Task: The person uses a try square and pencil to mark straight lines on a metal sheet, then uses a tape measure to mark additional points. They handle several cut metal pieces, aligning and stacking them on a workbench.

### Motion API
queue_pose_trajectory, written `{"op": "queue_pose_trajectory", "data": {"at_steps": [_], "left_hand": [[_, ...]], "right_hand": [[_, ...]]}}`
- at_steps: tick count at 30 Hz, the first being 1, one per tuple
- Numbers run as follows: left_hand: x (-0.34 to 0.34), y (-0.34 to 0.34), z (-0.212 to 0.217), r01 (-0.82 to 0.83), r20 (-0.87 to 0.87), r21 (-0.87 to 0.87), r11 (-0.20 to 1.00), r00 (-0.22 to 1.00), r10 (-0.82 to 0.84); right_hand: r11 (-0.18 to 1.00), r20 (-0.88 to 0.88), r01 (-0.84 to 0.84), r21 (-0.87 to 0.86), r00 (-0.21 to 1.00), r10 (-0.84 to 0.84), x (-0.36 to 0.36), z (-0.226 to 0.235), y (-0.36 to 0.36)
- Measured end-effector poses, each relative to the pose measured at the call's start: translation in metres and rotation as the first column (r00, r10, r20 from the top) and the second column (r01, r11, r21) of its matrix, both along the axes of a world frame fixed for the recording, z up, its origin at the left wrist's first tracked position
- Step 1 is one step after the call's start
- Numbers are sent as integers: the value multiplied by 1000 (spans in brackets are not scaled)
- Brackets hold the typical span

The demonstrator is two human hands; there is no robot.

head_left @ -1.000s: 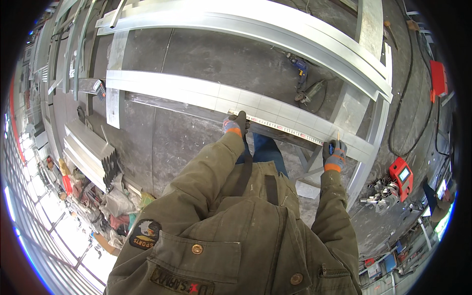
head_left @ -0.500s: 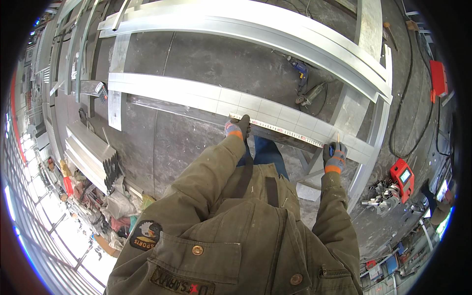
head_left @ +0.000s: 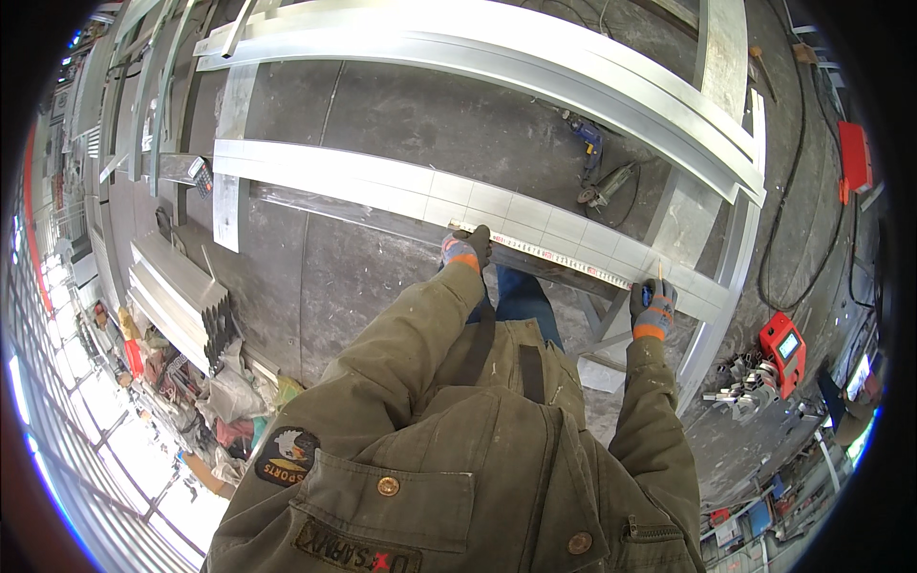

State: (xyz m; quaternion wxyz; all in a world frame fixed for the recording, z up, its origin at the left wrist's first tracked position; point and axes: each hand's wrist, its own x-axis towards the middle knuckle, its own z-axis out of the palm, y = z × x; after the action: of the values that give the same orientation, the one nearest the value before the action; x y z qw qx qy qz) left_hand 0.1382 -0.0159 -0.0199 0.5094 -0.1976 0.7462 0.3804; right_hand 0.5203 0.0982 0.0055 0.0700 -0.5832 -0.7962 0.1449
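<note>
Silvery metal strip (head_left: 458, 201), its right stretch ruled and a tape pulled along it

Behind the work, a long bright metal profile (head_left: 411, 43) spans the far side. Nearer the person, the strip lies crosswise, its left end over a pale crosspiece (head_left: 226, 222). The gloved right hand (head_left: 653, 304) is clamped round what looks like a blue tape case, near the strip's right end; the gloved left hand (head_left: 463, 250) is closed on the tape measure (head_left: 546, 254) at the other end of its blade. The blade stretches between the hands along the strip's near edge. A thin yellowish pencil-like stick (head_left: 660, 271) stands up from the right hand. Ruled lines (head_left: 508, 208) form a grid on the right part, so marking seems well advanced there; on the left part, glare hides whether any remain to be drawn.
</note>
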Motion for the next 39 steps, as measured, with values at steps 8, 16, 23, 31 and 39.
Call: {"op": "queue_pose_trajectory", "data": {"at_steps": [8,16,23,31,39], "left_hand": [[2,2,4,-67,-14,3,998,998,67],[0,7,14,-21,-20,-39,999,1000,20],[0,4,5,-41,-25,-5,999,999,41],[1,0,-3,-39,-31,17,999,999,40],[2,0,-1,-28,-49,5,1000,998,28]], "right_hand": [[1000,-17,0,24,1000,0,-2,1,0],[1000,6,4,-30,1000,-4,-3,5,-1],[999,19,15,-33,1000,-15,-5,6,0],[999,24,18,-47,1000,-17,-4,6,1],[999,32,12,-46,999,-11,-4,6,0]]}}
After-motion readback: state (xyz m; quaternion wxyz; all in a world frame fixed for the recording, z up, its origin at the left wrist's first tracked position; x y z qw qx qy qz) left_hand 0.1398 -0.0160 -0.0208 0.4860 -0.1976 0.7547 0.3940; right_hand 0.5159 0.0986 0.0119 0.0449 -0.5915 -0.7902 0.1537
